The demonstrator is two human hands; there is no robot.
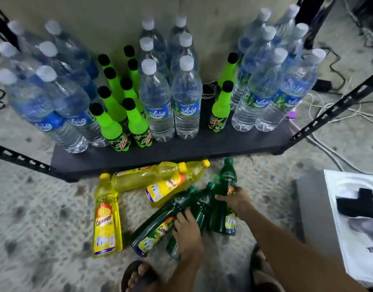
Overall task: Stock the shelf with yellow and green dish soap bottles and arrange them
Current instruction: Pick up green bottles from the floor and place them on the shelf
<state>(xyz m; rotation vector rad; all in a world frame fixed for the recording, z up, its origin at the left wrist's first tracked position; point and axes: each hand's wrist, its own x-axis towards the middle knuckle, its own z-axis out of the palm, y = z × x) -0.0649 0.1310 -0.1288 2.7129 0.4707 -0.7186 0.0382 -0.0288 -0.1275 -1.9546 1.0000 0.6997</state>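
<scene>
Three yellow dish soap bottles lie on the floor before the shelf: one [106, 216] at the left, one [137, 179] along the shelf's front edge, one [171, 186] slanted beside it. Several dark green dish soap bottles [158, 224] lie in a heap to their right. My left hand [187, 230] presses down on the heap with fingers curled over a green bottle. My right hand [236, 200] wraps around the rightmost green bottle [228, 182]. The black shelf board [181, 152] has a bare strip along its front.
Clear water bottles [158, 102] stand in groups at the left, middle and right of the shelf. Neon green soda bottles [114, 123] stand between them. Cables [339, 114] trail over the floor at right. A grey box [312, 205] sits at right. My sandalled feet [139, 277] are below.
</scene>
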